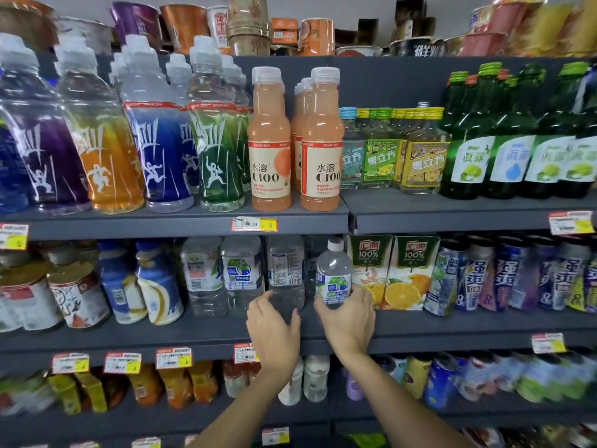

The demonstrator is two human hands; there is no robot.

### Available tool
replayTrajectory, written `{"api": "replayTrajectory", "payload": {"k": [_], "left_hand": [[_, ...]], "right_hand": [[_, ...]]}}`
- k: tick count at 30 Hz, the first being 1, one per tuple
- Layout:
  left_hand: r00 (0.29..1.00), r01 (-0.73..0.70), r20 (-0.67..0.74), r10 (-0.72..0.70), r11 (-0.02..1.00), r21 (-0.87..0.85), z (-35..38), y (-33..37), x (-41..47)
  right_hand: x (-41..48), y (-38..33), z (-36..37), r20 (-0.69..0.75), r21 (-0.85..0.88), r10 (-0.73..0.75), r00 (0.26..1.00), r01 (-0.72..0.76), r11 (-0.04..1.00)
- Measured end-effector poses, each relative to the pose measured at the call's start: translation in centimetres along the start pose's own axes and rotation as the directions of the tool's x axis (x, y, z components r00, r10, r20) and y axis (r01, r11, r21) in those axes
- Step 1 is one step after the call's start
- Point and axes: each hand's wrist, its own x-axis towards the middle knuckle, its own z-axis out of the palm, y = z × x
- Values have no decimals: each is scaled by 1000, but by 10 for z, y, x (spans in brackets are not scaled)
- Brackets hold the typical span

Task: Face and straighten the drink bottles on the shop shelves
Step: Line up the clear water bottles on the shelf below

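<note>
Several clear water bottles stand on the middle shelf point(200, 331). My left hand point(274, 331) wraps the base of one clear bottle point(286, 270), whose label shows its back side. My right hand point(349, 318) grips the lower part of a smaller clear bottle point(334, 273) with a grey cap and a blue-green label facing forward; it stands just left of the juice cartons. Two more water bottles point(240, 273) stand to the left, labels partly turned.
Orange juice cartons point(410, 273) press against the right of the small bottle, with cans point(478, 276) beyond. Pink C100 bottles point(269, 140) and colourful sports drinks point(155, 130) fill the upper shelf. Blue-white bottles point(155, 282) and tins point(77, 292) stand left. Price tags point(253, 224) line the shelf edges.
</note>
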Motion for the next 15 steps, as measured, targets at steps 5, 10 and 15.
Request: {"api": "replayTrajectory", "payload": {"k": [5, 10, 15], "left_hand": [[974, 225, -21, -224, 969, 105, 28, 22, -1], [940, 340, -78, -331, 926, 163, 48, 37, 3], [911, 412, -93, -401, 879, 239, 57, 29, 6]], "right_hand": [[4, 11, -10, 50, 22, -17, 999, 16, 1000], [5, 13, -15, 110, 90, -20, 994, 11, 996], [9, 16, -18, 172, 115, -38, 984, 18, 993]]}}
